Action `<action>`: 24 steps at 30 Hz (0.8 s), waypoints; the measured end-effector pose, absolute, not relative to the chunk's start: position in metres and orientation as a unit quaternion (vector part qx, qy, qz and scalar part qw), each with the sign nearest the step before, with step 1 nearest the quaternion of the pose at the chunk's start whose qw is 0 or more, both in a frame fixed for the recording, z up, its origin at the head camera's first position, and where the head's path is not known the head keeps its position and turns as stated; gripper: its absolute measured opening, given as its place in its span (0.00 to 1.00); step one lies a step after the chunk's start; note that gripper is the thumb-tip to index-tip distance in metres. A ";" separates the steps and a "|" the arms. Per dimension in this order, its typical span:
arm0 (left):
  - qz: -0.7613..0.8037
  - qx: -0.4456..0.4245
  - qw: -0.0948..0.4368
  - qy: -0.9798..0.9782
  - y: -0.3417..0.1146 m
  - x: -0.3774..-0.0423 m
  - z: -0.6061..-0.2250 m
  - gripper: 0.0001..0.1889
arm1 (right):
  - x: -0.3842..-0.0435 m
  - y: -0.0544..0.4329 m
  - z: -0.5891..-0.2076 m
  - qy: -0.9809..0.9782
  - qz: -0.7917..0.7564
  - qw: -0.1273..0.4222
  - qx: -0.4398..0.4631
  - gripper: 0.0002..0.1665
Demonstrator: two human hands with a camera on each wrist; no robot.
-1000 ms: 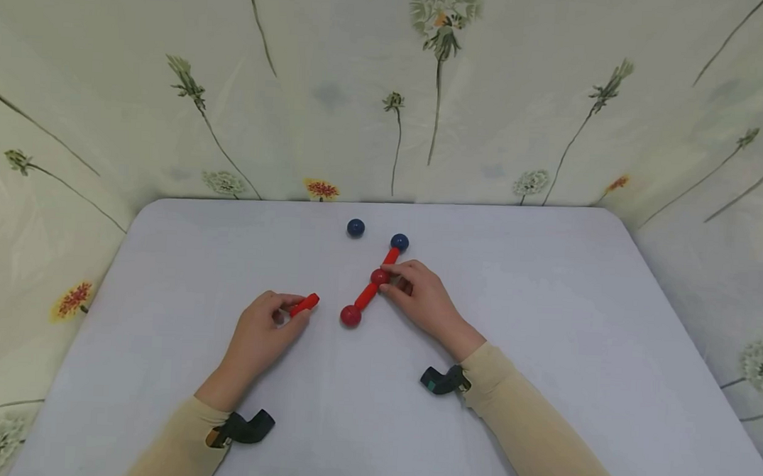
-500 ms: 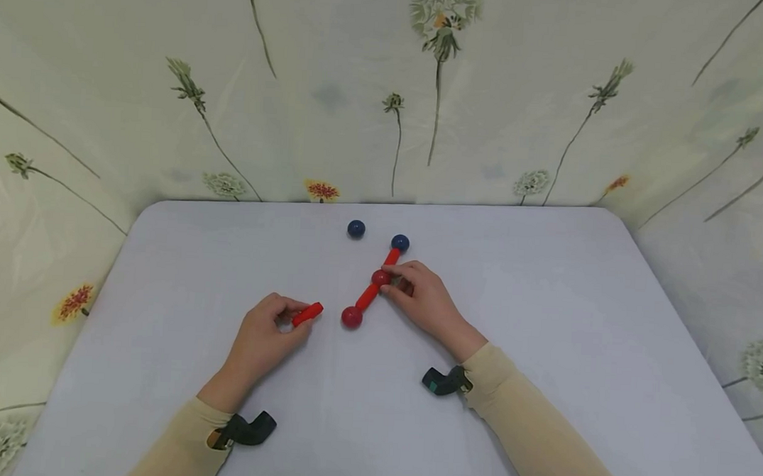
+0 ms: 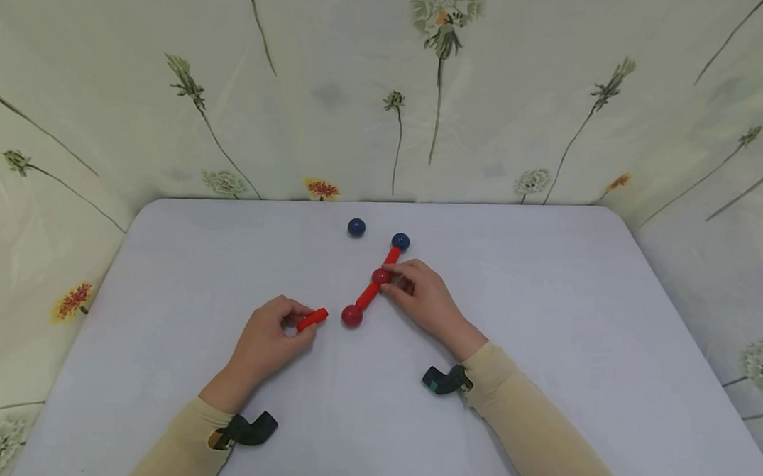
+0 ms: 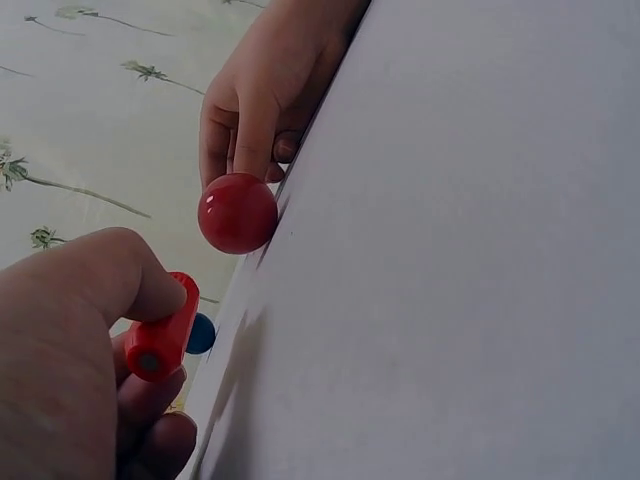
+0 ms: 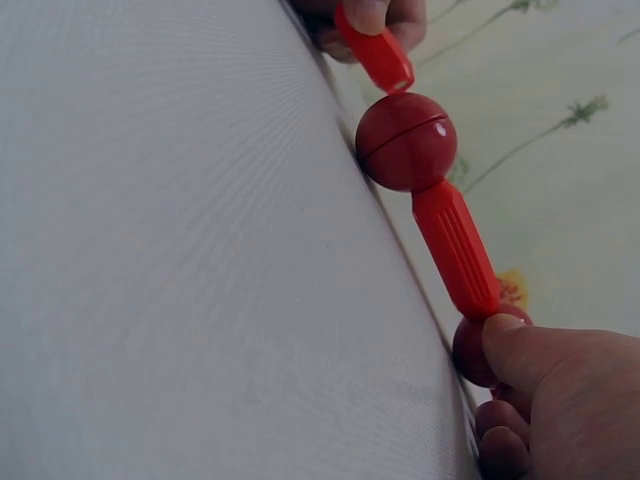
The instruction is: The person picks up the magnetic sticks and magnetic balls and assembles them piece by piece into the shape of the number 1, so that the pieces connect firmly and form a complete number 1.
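My left hand (image 3: 267, 341) pinches a short red magnetic building rod (image 3: 312, 319) between thumb and fingers. A grey disc shows in the rod's end (image 4: 150, 362) in the left wrist view. The rod's tip is just left of the nearer red ball (image 3: 352, 316), with a small gap in the head view. My right hand (image 3: 425, 297) pinches the middle red ball (image 3: 381, 275) of a chain. A ribbed red rod (image 5: 455, 248) joins the two red balls, and a second red rod (image 3: 391, 256) runs from the middle ball to a blue ball (image 3: 400, 242).
A loose blue ball (image 3: 356, 228) lies near the back edge of the white table (image 3: 545, 288), left of the chain. Flower-patterned cloth (image 3: 338, 66) hangs behind and at both sides. Black wrist mounts (image 3: 252, 428) stick out from the cuffs.
My left hand has moved slightly right and toward me, bringing its rod closer to the nearer red ball. The right hand and the chain have stayed in place.
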State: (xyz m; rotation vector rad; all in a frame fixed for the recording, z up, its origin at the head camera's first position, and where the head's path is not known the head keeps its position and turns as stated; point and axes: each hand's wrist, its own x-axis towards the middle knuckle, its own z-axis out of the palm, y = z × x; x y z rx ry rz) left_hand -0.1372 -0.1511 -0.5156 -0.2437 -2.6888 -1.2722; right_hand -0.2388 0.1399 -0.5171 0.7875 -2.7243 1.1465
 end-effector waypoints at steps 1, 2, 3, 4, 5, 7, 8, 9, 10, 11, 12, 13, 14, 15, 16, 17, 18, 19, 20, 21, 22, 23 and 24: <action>-0.425 -0.083 0.075 -0.898 -0.150 -0.137 -0.516 0.10 | -0.239 0.140 -0.517 -0.890 0.375 0.042 0.257 0.23; -0.425 -0.086 0.073 -0.898 -0.148 -0.136 -0.515 0.10 | -0.238 0.140 -0.517 -0.890 0.375 0.042 0.256 0.23; -0.423 -0.091 0.071 -0.899 -0.147 -0.136 -0.515 0.10 | -0.238 0.140 -0.516 -0.889 0.376 0.042 0.256 0.22; -0.420 -0.095 0.068 -0.900 -0.145 -0.135 -0.516 0.10 | -0.238 0.139 -0.516 -0.889 0.377 0.042 0.256 0.22; -0.418 -0.101 0.067 -0.900 -0.144 -0.135 -0.516 0.10 | -0.238 0.139 -0.516 -0.889 0.377 0.043 0.255 0.22; -0.409 -0.109 0.069 -0.903 -0.142 -0.135 -0.518 0.10 | -0.238 0.139 -0.516 -0.890 0.377 0.043 0.254 0.23; -0.407 -0.112 0.071 -0.904 -0.141 -0.135 -0.518 0.10 | -0.238 0.139 -0.516 -0.890 0.377 0.042 0.254 0.22; -0.405 -0.114 0.073 -0.904 -0.140 -0.134 -0.519 0.09 | -0.238 0.139 -0.515 -0.890 0.377 0.042 0.253 0.22; -0.404 -0.116 0.076 -0.904 -0.139 -0.134 -0.519 0.09 | -0.238 0.139 -0.515 -0.890 0.377 0.041 0.253 0.23; -0.404 -0.119 0.080 -0.903 -0.139 -0.134 -0.519 0.09 | -0.238 0.139 -0.515 -0.891 0.376 0.041 0.253 0.22; -0.402 -0.122 0.083 -0.904 -0.138 -0.134 -0.519 0.09 | -0.238 0.139 -0.515 -0.891 0.375 0.040 0.253 0.22; -0.402 -0.124 0.085 -0.903 -0.137 -0.133 -0.518 0.08 | -0.238 0.139 -0.515 -0.891 0.376 0.040 0.253 0.22; -0.400 -0.125 0.086 -0.904 -0.136 -0.133 -0.518 0.08 | -0.238 0.139 -0.515 -0.890 0.376 0.041 0.253 0.22; -0.397 -0.126 0.087 -0.905 -0.135 -0.133 -0.517 0.08 | -0.238 0.139 -0.515 -0.890 0.376 0.041 0.254 0.22; -0.394 -0.127 0.088 -0.906 -0.134 -0.132 -0.517 0.08 | -0.238 0.139 -0.515 -0.890 0.376 0.041 0.254 0.22; -0.391 -0.127 0.088 -0.907 -0.133 -0.132 -0.516 0.08 | -0.238 0.139 -0.515 -0.890 0.375 0.042 0.254 0.22; -0.388 -0.126 0.089 -0.909 -0.132 -0.132 -0.516 0.08 | -0.238 0.139 -0.516 -0.890 0.376 0.042 0.255 0.22; -0.385 -0.127 0.090 -0.910 -0.131 -0.132 -0.516 0.08 | -0.238 0.139 -0.516 -0.889 0.376 0.042 0.256 0.22; -0.382 -0.127 0.091 -0.911 -0.130 -0.131 -0.515 0.08 | -0.238 0.139 -0.516 -0.889 0.377 0.042 0.256 0.22; -0.379 -0.128 0.092 -0.912 -0.129 -0.131 -0.515 0.07 | -0.238 0.139 -0.516 -0.889 0.377 0.043 0.256 0.22; -0.375 -0.128 0.094 -0.913 -0.128 -0.131 -0.515 0.07 | -0.238 0.139 -0.516 -0.889 0.377 0.043 0.257 0.22; -0.372 -0.128 0.095 -0.914 -0.127 -0.131 -0.515 0.07 | -0.238 0.139 -0.516 -0.888 0.377 0.044 0.258 0.22; -0.369 -0.127 0.097 -0.916 -0.126 -0.131 -0.515 0.07 | -0.238 0.140 -0.517 -0.888 0.378 0.044 0.259 0.22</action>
